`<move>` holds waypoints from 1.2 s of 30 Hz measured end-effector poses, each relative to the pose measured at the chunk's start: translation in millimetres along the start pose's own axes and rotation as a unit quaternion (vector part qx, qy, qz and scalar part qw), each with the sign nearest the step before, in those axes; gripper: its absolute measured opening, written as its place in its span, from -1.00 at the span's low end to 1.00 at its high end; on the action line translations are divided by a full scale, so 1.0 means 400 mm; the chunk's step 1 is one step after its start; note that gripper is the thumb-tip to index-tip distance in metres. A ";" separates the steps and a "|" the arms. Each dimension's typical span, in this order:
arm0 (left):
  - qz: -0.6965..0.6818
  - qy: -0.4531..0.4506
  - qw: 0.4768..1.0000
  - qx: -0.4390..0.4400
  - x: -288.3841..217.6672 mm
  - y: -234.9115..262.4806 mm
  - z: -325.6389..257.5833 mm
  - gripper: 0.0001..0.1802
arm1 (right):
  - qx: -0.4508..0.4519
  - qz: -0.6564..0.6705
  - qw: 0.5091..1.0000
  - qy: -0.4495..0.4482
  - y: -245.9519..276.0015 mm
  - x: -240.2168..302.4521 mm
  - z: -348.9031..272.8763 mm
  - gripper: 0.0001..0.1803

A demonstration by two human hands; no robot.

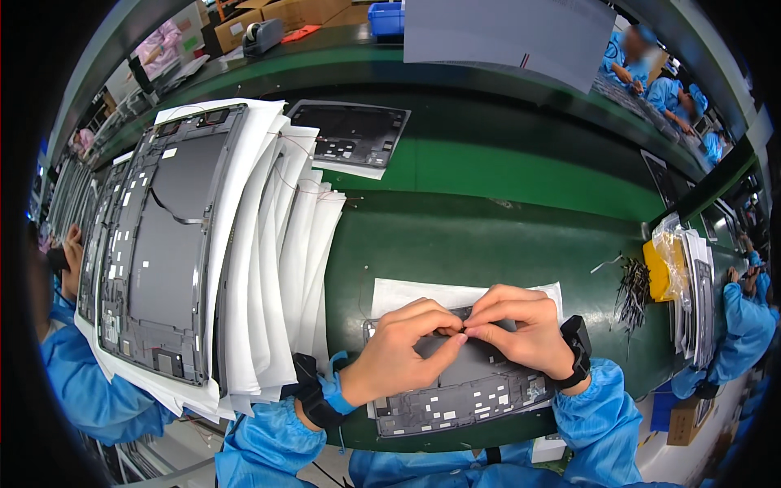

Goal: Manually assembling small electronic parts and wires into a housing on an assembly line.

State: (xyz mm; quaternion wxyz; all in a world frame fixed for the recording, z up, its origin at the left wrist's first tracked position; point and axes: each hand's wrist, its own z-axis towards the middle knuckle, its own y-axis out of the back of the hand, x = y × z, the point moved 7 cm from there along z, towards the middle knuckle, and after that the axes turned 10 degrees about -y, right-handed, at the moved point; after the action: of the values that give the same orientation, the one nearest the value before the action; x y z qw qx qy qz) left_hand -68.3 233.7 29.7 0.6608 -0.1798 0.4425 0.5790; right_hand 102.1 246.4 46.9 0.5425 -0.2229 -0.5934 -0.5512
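My left hand (399, 351) and my right hand (525, 332) meet over the work mat, thumbs and forefingers pinched together. Something small and dark shows between the fingertips, too small to name. Beneath them lies a grey tablet-like housing (468, 400) with small white pads along its near part; the hands cover some of its middle and far part. Under the housing, a white foam sheet (404, 294) sticks out on the far side. Both wrists wear black bands, the left also a blue strap.
At left rises a tall stack of similar housings (175, 236) interleaved with white sheets (264, 285). Another housing (354, 130) rests on the green conveyor (480, 175). Right of the mat lie a pile of black strips (633, 294) and a yellow item (663, 270) in clear plastic. Co-workers sit at both sides.
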 end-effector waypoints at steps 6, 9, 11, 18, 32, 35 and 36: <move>-0.024 0.038 0.999 0.013 0.011 -0.002 0.001 -0.91 | -0.015 -0.020 0.998 0.056 0.006 0.014 0.000 -0.83; -0.017 0.058 0.998 0.004 0.021 0.006 0.006 -0.95 | -0.044 -0.131 0.978 0.155 0.001 0.052 -0.002 -0.77; -0.007 0.066 0.998 -0.002 0.026 0.007 0.008 -0.96 | -0.045 -0.157 0.972 0.167 -0.002 0.067 0.005 -0.76; 0.249 -0.060 0.965 -0.064 0.018 0.063 0.020 -0.97 | -0.011 -0.167 0.976 0.137 0.002 0.023 0.043 -0.82; 0.281 -0.067 0.957 0.009 0.039 0.037 0.027 -0.84 | -0.019 -0.178 0.976 0.125 -0.014 -0.053 0.037 -0.81; 0.283 -0.064 0.957 0.020 0.043 0.032 0.024 -0.82 | -0.016 -0.175 0.977 0.123 -0.014 -0.058 0.036 -0.81; 0.282 -0.064 0.957 0.020 0.044 0.031 0.023 -0.82 | -0.016 -0.175 0.977 0.123 -0.013 -0.057 0.035 -0.81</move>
State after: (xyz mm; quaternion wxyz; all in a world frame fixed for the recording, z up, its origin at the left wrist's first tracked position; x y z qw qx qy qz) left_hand -77.3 254.7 24.0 0.5008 0.0031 0.4439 0.7430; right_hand 99.0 265.2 27.2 0.5030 -0.0551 -0.5430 -0.6702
